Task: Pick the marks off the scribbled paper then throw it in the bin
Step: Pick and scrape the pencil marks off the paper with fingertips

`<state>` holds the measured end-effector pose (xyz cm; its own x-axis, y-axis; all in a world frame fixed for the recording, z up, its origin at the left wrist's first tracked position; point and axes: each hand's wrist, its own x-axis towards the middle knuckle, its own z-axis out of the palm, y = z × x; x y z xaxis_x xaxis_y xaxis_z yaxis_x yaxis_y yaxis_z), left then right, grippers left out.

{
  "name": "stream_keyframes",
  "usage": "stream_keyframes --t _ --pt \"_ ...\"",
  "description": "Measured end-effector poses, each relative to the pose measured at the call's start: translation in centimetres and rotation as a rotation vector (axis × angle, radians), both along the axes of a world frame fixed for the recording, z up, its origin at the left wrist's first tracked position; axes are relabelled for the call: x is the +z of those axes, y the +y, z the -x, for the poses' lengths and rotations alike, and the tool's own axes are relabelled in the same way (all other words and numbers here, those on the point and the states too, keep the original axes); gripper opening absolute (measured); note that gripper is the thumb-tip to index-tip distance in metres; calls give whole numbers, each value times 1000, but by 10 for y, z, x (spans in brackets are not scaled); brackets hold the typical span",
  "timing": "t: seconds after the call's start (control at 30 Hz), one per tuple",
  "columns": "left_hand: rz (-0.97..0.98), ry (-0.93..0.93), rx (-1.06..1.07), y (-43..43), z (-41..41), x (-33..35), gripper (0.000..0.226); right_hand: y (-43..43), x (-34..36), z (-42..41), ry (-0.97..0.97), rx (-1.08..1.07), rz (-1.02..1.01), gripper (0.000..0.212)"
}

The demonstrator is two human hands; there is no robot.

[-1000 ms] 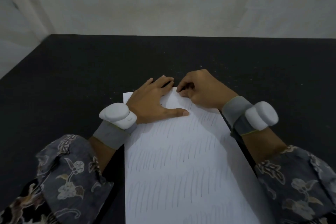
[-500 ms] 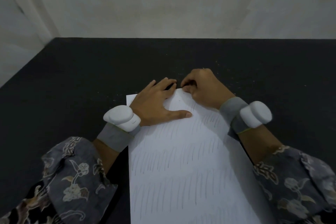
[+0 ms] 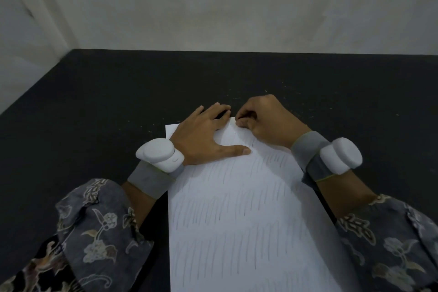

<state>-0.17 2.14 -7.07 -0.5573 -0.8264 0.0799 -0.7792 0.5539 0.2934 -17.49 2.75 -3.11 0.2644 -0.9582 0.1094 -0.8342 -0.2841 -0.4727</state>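
The white sheet of paper with rows of grey pencil strokes (image 3: 237, 208) lies flat under both hands. The left hand (image 3: 201, 140) presses it with straight, spread fingers. Just beside it, the right hand (image 3: 265, 123) has curled fingers with the tips on the paper's far edge; whether they pinch something I cannot tell.

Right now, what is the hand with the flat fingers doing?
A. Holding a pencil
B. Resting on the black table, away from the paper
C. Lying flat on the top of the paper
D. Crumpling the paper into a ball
C: the left hand lies spread, fingers straight, on the far end of the scribbled paper, which lies flat on the table.
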Motion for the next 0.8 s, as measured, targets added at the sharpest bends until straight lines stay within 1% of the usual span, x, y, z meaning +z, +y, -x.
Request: stream_keyframes --t 0.07,0.17,0.33,0.4,0.53,0.6,0.7,0.73,0.8 --pt "-5 -1 2 0 0 0 121 -2 0 -1 12 -12 11 17" --pt "-1 0 7 0 1 -1 121 -6 -2 0 13 -89 50 18" --pt "-11 -15 5 0 2 1 116 -3 2 5 41 25 -52 17" --pt "-3 -18 8 0 2 1 114 -4 2 6 21 6 -46 15" --pt "-2 -14 11 1 2 1 110 -8 -1 3 -40 -78 29 14" --pt "-10 -25 13 1 3 2 110 -6 2 5 -22 -56 -6 15" --pt "-14 -34 15 1 3 2 110 -4 7 10 4 15 -123 16" --pt "-11 -32 12 1 3 2 110 -5 7 12 -5 10 -125 16" --pt "-5 -34 2 2 3 3 109 -8 3 12 -42 -37 -64 14"
